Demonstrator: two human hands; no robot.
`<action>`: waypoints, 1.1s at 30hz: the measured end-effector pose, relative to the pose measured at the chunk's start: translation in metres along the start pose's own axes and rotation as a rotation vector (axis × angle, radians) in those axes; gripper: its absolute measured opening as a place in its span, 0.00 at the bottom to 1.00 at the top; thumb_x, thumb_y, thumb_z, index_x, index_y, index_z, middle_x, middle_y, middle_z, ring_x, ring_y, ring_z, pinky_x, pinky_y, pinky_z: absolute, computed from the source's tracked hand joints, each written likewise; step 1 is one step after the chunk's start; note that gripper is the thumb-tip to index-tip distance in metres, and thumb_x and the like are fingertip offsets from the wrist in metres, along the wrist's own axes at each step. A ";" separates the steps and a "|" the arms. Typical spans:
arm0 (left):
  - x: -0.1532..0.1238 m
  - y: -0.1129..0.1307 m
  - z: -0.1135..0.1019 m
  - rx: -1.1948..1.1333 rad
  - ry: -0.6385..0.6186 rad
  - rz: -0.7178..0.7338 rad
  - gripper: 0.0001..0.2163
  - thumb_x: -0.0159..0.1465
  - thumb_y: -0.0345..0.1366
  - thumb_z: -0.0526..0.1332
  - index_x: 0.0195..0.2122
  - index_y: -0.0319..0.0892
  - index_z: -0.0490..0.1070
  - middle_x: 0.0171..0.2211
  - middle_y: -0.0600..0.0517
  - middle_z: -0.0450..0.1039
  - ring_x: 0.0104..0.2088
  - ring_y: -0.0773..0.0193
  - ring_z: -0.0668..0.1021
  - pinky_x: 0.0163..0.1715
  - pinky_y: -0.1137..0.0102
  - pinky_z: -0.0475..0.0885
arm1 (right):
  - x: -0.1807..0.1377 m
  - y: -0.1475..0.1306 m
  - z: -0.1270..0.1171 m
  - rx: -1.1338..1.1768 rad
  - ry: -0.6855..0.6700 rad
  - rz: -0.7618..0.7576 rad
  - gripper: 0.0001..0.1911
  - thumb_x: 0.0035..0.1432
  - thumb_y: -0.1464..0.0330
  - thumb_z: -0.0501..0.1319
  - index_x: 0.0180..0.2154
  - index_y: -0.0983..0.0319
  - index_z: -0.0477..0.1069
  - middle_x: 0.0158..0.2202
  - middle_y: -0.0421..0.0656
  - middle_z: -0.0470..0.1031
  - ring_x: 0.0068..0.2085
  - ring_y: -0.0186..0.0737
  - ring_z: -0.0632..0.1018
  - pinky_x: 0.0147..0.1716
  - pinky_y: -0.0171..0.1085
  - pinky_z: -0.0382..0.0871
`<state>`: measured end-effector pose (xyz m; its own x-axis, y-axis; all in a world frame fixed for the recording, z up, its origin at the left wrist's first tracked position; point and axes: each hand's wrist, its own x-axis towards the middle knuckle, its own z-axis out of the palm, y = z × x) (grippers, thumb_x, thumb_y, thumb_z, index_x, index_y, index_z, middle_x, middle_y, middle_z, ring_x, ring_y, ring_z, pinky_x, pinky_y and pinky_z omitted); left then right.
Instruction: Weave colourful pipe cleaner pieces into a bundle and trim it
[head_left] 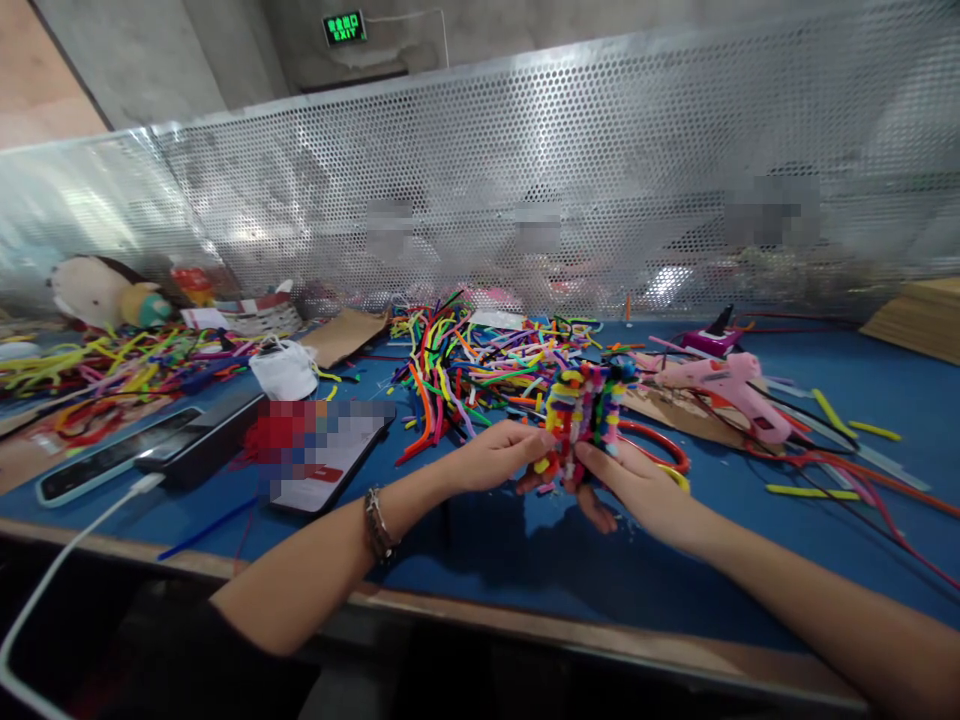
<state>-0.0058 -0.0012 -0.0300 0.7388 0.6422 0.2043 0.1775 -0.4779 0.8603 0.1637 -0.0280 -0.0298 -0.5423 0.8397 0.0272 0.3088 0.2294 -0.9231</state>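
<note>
While two hands [502, 455] [649, 490] hold one fuzzy piece [581, 410], one glue gun [727, 380] rests.

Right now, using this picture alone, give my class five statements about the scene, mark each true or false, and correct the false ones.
1. The left hand and right hand share a grip on the multicoloured fuzzy piece. True.
2. The right hand holds a pink tool. False: the pink glue gun lies unheld beyond it.
3. A bracelet circles the left wrist. True.
4. Red letters glow at the picture's top. False: the exit sign glows green.
5. A pile of coloured stems lies beyond the hands. True.
</note>
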 end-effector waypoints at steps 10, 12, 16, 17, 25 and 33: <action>0.004 -0.003 0.005 0.101 0.126 -0.026 0.23 0.62 0.51 0.40 0.20 0.40 0.57 0.15 0.58 0.57 0.17 0.73 0.61 0.21 0.75 0.58 | 0.005 0.011 -0.003 -0.144 0.091 -0.016 0.31 0.53 0.45 0.40 0.14 0.61 0.57 0.10 0.38 0.59 0.13 0.28 0.61 0.14 0.30 0.54; 0.004 -0.002 0.005 0.027 0.135 -0.023 0.24 0.62 0.51 0.35 0.21 0.39 0.58 0.15 0.57 0.58 0.16 0.73 0.62 0.22 0.74 0.60 | 0.005 0.009 -0.003 -0.053 0.065 -0.006 0.31 0.51 0.44 0.41 0.15 0.62 0.58 0.10 0.37 0.59 0.13 0.28 0.61 0.14 0.30 0.55; 0.003 -0.004 0.002 -0.153 0.088 -0.018 0.24 0.60 0.54 0.40 0.21 0.39 0.58 0.14 0.58 0.57 0.15 0.74 0.61 0.19 0.75 0.59 | 0.002 0.003 -0.005 0.076 -0.004 -0.006 0.28 0.49 0.44 0.46 0.20 0.62 0.60 0.10 0.35 0.59 0.12 0.28 0.61 0.13 0.30 0.55; 0.003 -0.004 0.001 -0.172 0.051 -0.019 0.23 0.58 0.56 0.43 0.21 0.39 0.58 0.14 0.59 0.57 0.15 0.74 0.62 0.19 0.75 0.59 | 0.001 0.002 -0.005 0.086 -0.019 -0.002 0.28 0.49 0.44 0.46 0.21 0.62 0.60 0.10 0.35 0.60 0.12 0.28 0.61 0.13 0.30 0.55; 0.000 -0.004 -0.002 -0.121 -0.064 -0.069 0.21 0.57 0.54 0.48 0.21 0.39 0.59 0.15 0.59 0.57 0.17 0.74 0.63 0.18 0.77 0.59 | 0.000 0.002 -0.005 -0.020 -0.065 0.006 0.28 0.50 0.44 0.45 0.20 0.61 0.59 0.10 0.35 0.60 0.13 0.28 0.62 0.13 0.30 0.57; 0.004 -0.006 -0.003 -0.001 -0.030 -0.033 0.21 0.57 0.53 0.47 0.19 0.40 0.57 0.13 0.59 0.55 0.15 0.74 0.59 0.16 0.77 0.56 | -0.002 0.001 -0.002 -0.093 -0.042 0.015 0.28 0.50 0.43 0.43 0.20 0.61 0.58 0.10 0.36 0.60 0.13 0.29 0.62 0.13 0.30 0.56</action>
<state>-0.0058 0.0056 -0.0327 0.7518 0.6393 0.1614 0.2019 -0.4562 0.8667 0.1667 -0.0279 -0.0297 -0.5692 0.8222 -0.0043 0.3872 0.2635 -0.8835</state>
